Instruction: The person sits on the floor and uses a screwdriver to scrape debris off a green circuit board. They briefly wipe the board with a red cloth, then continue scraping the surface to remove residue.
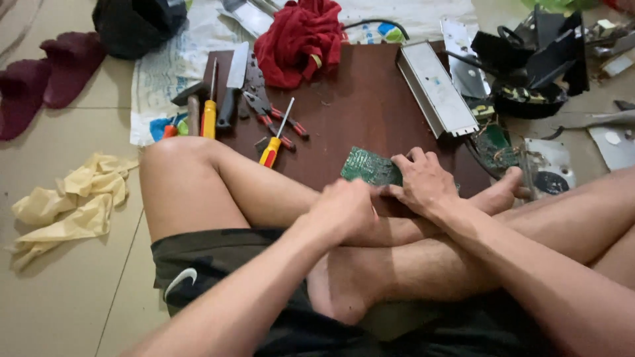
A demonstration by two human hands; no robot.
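Note:
I sit cross-legged on the floor, looking down at a green circuit board that rests at the near edge of a dark brown board. My right hand lies on the circuit board's right side, fingers curled over its edge and gripping it. My left hand is closed into a fist against the board's near edge; what it holds, if anything, is hidden.
Screwdrivers with yellow and red handles, red-handled pliers and a cleaver lie on the brown board's left. A red cloth, a grey metal casing, black parts, yellow gloves and slippers surround me.

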